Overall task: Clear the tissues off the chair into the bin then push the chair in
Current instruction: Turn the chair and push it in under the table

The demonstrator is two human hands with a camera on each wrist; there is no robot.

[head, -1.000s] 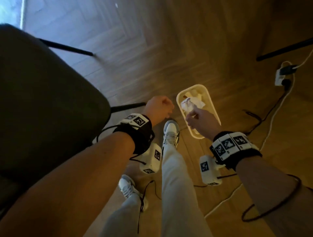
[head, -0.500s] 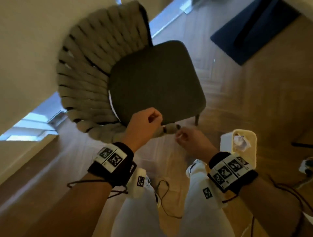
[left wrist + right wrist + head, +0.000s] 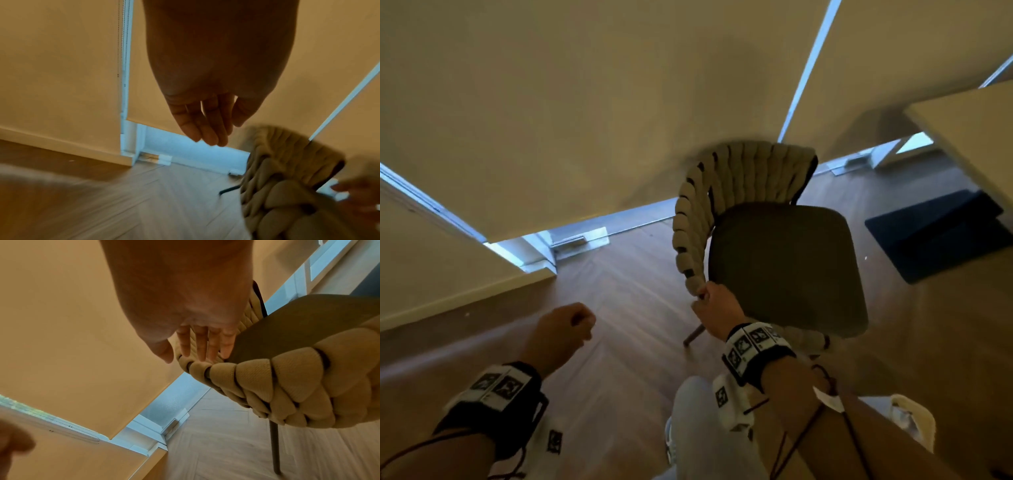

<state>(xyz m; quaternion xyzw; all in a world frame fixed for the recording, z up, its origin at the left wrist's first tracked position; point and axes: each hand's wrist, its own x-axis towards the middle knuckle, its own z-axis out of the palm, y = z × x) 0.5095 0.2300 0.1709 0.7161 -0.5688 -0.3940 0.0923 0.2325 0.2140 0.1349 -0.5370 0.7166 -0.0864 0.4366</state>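
Observation:
The chair (image 3: 784,267) has a dark seat and a woven beige backrest (image 3: 739,171); its seat shows no tissue. My right hand (image 3: 710,303) grips the near end of the backrest. In the right wrist view the fingers (image 3: 202,345) lie along the weave (image 3: 267,386) with the thumb on the other side. My left hand (image 3: 566,327) hangs over the floor left of the chair, fingers (image 3: 205,128) relaxed and holding nothing. The cream bin (image 3: 921,421) sits at the bottom right behind my right forearm, with crumpled white tissue inside.
A white table edge (image 3: 969,137) juts in at the upper right, with a dark blue mat (image 3: 941,236) on the wooden floor beneath it. Drawn blinds (image 3: 585,102) fill the background. A white ledge (image 3: 431,274) stands at the left. My legs (image 3: 705,428) are below.
One second ago my right hand held a tissue over the bin. Since then my view has swung to the chair, my right hand has taken hold of the backrest end, and my left hand has drifted left.

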